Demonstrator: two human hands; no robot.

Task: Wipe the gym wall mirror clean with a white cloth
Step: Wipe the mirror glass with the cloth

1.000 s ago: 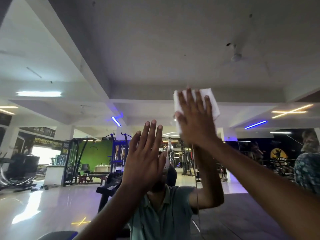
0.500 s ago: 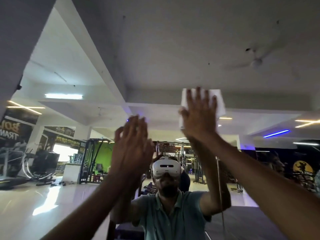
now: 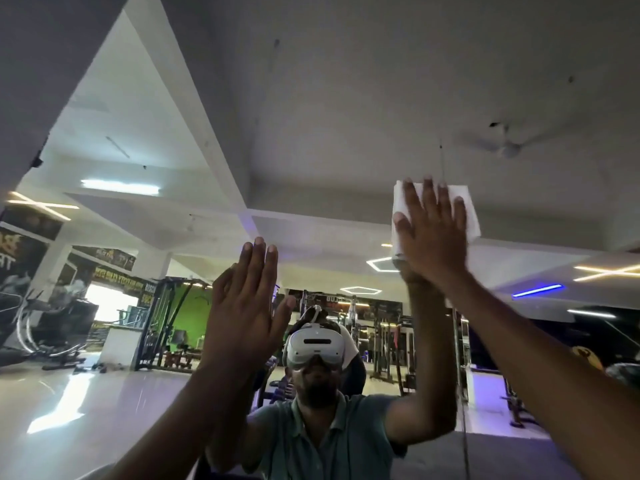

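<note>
The white cloth (image 3: pixel 465 216) sits at the upper right of the frame, flat on the mirror (image 3: pixel 346 116). The right hand (image 3: pixel 433 237) presses it with straight, spread fingers (image 3: pixel 412 199). The left hand (image 3: pixel 242 306), center frame, is flat with straight fingers, holding nothing. The yellow words on the dark banner (image 3: pixel 114 277) at the left are too blurry to read.

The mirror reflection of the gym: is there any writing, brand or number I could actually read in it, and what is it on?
No text can be read for certain.
Yellow lettering on the dark banner over the doorway: too blurred.
White letters on the black sign by the green wall: partly hidden and blurred.
Large pale letters on the wall poster at far left: cut off, unreadable.
The white cloth under the right hand shows no print.
</note>
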